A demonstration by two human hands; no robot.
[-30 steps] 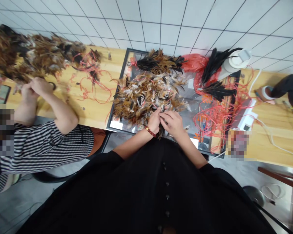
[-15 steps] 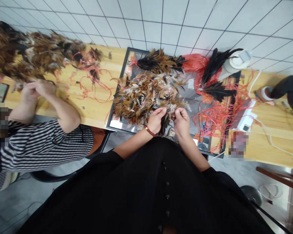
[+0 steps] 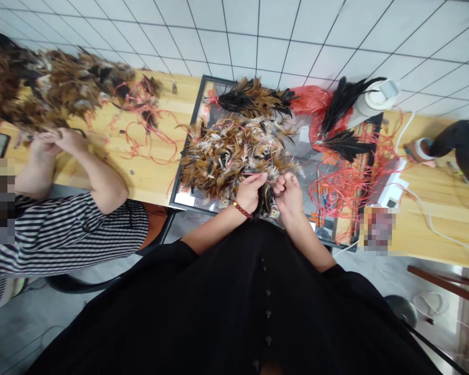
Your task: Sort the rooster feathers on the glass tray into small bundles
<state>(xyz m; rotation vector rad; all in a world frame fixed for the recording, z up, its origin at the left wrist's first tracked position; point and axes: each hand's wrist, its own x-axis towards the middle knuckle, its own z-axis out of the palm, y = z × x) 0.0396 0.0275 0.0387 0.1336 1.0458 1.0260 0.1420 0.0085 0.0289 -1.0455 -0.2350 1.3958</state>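
Observation:
My left hand (image 3: 250, 194), with a red bead bracelet on its wrist, is pinched on a small bundle of feathers (image 3: 264, 202). Dark feather ends hang between my two hands. Close on the right, my right hand (image 3: 289, 197) has its fingers curled in. A thin bit of red string (image 3: 272, 182) shows between the fingertips of both hands; its ends are hidden. Just beyond lies a heap of brown, black and white feathers (image 3: 234, 151) on a dark-framed glass-topped tray (image 3: 198, 205).
Loose red strings (image 3: 340, 187) lie tangled right of my hands. Behind are a black-brown feather bunch (image 3: 254, 99), a red plastic bag (image 3: 315, 101) and a white cylinder (image 3: 371, 107). On the left, a co-worker in a striped shirt (image 3: 78, 234) handles feathers (image 3: 62, 88).
My right hand has curled its fingers further and turned slightly, staying close to my left hand. My left hand has barely moved.

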